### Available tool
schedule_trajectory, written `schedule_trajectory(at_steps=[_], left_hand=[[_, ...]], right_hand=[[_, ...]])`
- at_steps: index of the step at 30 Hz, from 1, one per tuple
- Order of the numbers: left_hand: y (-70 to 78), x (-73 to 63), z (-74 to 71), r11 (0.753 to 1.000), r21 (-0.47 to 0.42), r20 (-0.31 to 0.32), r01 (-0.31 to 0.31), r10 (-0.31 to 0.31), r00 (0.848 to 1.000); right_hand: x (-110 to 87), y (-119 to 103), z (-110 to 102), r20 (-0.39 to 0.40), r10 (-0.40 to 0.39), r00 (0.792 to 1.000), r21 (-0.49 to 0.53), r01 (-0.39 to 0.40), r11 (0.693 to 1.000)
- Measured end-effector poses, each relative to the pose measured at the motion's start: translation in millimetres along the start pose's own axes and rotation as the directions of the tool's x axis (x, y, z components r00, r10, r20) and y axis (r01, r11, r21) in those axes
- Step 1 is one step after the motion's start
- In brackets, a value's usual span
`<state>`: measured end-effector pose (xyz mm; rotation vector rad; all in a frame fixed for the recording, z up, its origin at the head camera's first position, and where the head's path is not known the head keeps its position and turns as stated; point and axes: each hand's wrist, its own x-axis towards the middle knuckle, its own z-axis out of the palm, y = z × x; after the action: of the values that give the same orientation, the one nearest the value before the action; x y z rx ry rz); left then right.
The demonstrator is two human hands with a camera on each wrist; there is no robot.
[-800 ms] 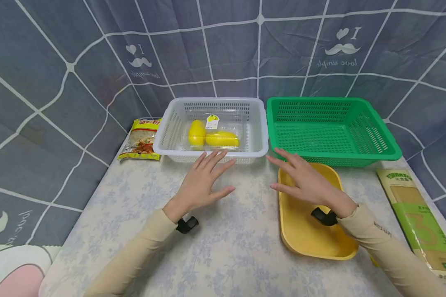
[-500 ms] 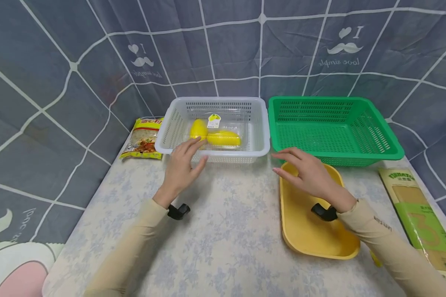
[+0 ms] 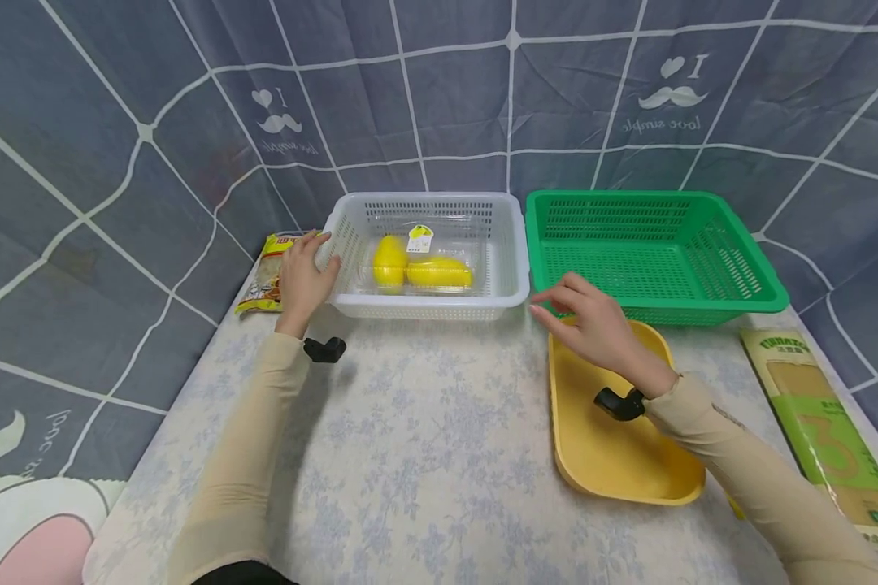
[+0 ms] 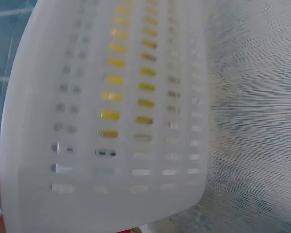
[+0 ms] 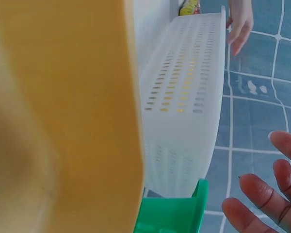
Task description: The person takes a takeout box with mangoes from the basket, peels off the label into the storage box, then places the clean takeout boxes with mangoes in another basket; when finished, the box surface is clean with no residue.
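Note:
My left hand [image 3: 306,280] is at the left rim of a white slotted basket [image 3: 428,311], fingers loosely bent; whether they touch the rim cannot be told. Inside the basket lies a clear plastic box [image 3: 457,236] with a label and two yellow mangoes [image 3: 440,273]. In the left wrist view the basket's slotted wall [image 4: 87,204] fills most of the picture. My right hand [image 3: 588,321] hovers over the far end of a yellow tray [image 3: 622,443], near the green basket's [image 3: 651,305] left front corner. Its fingers [image 5: 262,191] are relaxed and hold nothing.
A yellow packet [image 3: 263,280] of dry food lies left of the white basket, partly behind the left hand. A long green-and-yellow noodle packet [image 3: 823,431] lies at the right. A grey checked curtain [image 3: 454,97] hangs behind the flower-patterned tabletop [image 3: 424,455].
My left hand has moved left and forward from the front of the white basket to its left rim. The right hand stays in nearly the same place, its fingers now more bent.

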<state>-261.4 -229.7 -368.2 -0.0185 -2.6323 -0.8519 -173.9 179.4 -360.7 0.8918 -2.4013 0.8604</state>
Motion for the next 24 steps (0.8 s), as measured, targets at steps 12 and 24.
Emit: schedule_trajectory(at_steps=[12,24], left_hand=[[-27.1,14.5,10.1,0.941,-0.313,0.144,0.129,-0.087,0.986],[-27.5,12.0,12.6,0.861,-0.458,0.147,0.221,-0.171,0.974]], right_hand=[[12.7,2.5,5.9,0.086,0.120,0.989,0.056,-0.125,0.991],[70.4,9.8,16.0,0.275,0.226,0.934,0.094,-0.261,0.961]])
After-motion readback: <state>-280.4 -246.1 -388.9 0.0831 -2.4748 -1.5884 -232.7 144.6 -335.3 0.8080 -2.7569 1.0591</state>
